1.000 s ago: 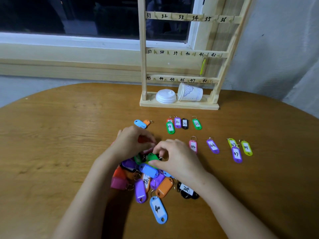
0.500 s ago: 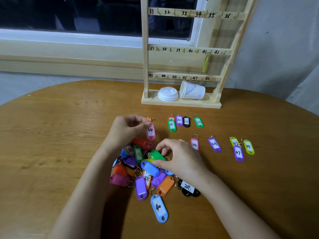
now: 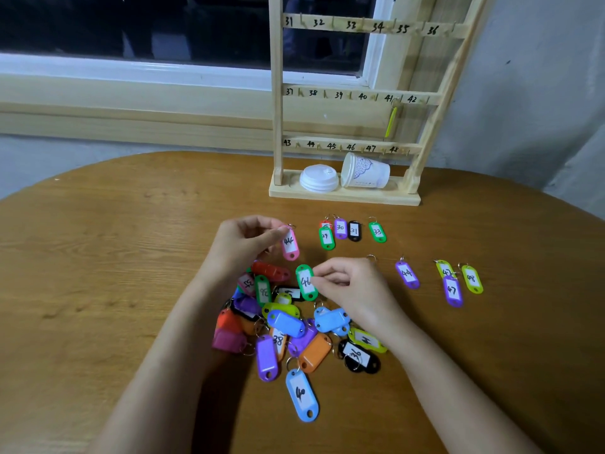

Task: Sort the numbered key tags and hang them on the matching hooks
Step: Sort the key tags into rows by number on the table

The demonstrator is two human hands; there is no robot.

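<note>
Sorting stage: the left hand [image 3: 244,244] has lifted a pink tag marked 44 [image 3: 290,244] clear of the pile [image 3: 288,326], the right hand [image 3: 352,290] now pinches green tag 46 [image 3: 306,282], both destined for the rack [image 3: 347,93].

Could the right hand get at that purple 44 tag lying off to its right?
Probably yes. The purple 44 tag lies alone on bare table just beside the right hand, but that hand already pinches the green 46 tag.
</note>
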